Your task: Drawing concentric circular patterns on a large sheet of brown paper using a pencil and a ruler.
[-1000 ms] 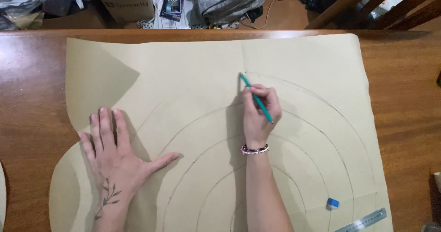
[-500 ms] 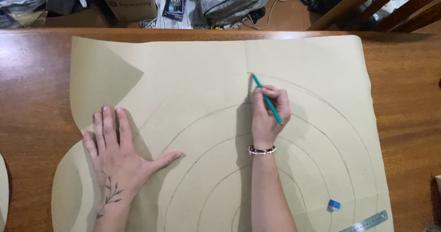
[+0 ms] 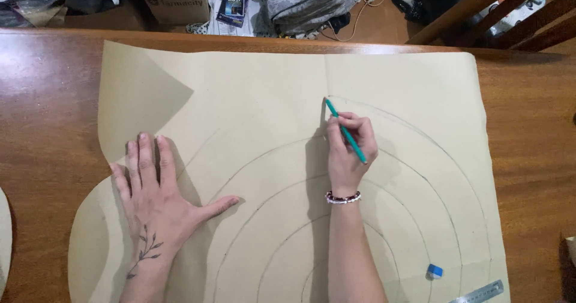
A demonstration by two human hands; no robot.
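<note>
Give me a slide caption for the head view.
Right hand draws arcs with a teal pencil on tan paper; left hand lies flat on it.

Even, moderately bright indoor light is cast from above. Soft shadows are thrown to the left of the right hand [image 3: 350, 153] and around the left hand [image 3: 157, 198] on the tan paper sheet [image 3: 252, 99]. A dull sheen is seen on the wooden table [image 3: 42, 99] left of the sheet. Focus is held sharply throughout; slight bending is noticed beyond the sheet's far edge.

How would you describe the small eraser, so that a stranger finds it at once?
Start from the big tan paper sheet covering the wooden table. Follow it to its near right corner, beside the metal ruler. The eraser lies there: a tiny blue-and-white block, the only blue thing on the paper.
</note>
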